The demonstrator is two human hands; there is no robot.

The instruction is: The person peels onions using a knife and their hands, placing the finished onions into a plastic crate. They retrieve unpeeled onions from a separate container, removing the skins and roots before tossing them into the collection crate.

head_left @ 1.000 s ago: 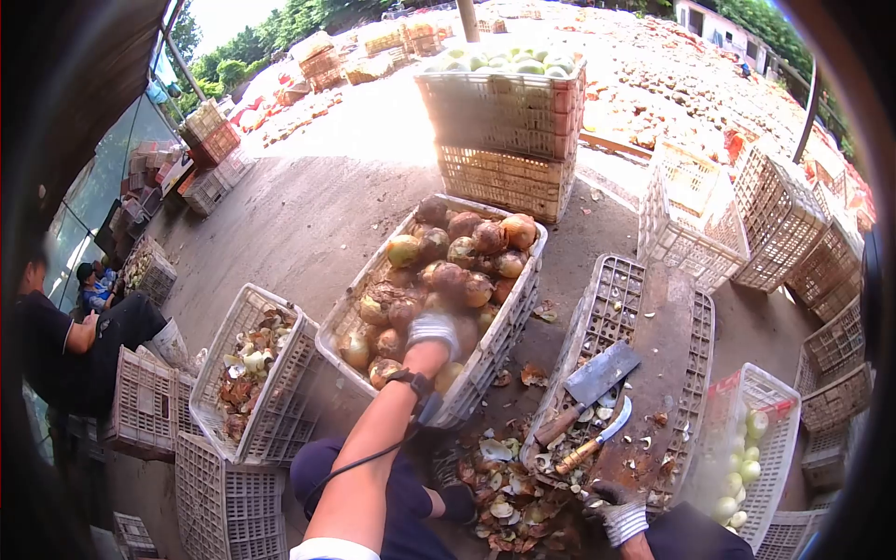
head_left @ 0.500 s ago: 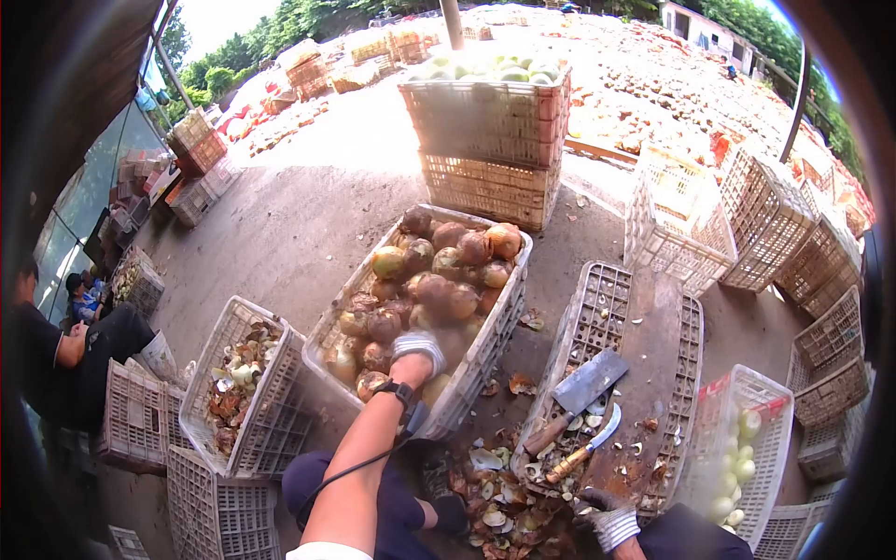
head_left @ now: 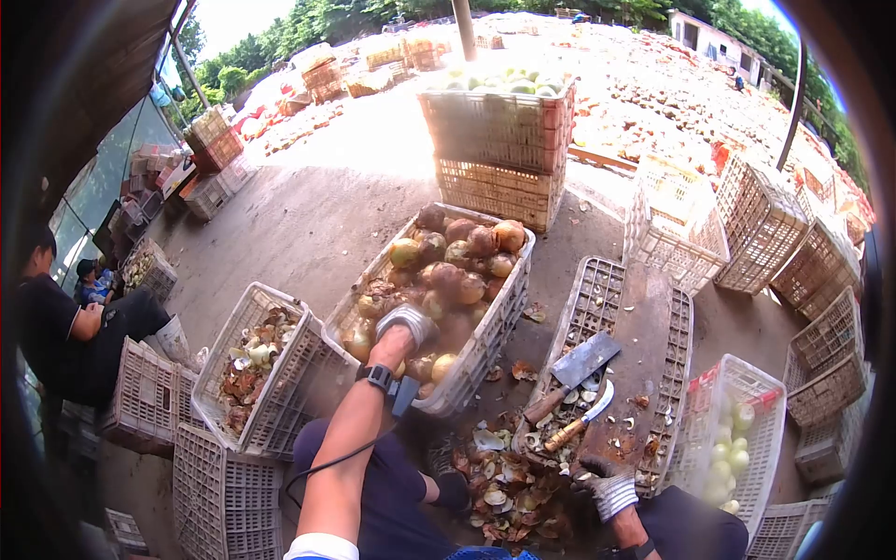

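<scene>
My left hand, in a pale glove with a watch at the wrist, reaches into a white plastic crate of brown-skinned onions. It lies on the onions at the near side; its fingers are blurred, and I cannot make out whether they grip one. Near the low end of a wooden board, my right hand hangs in a striped glove with dark fingers, which look apart with nothing visible in them. A cleaver and a curved knife with a wooden handle lie beside the board.
Onion peels are heaped on the ground between my legs. A crate of peeled onions stands right, and a crate of scraps left. Stacked crates rise ahead. A seated person is at far left.
My left hand has shifted up and slightly left over the onions within the crate. The view has tilted slightly. My right hand stays by the board, and the knives have not moved.
</scene>
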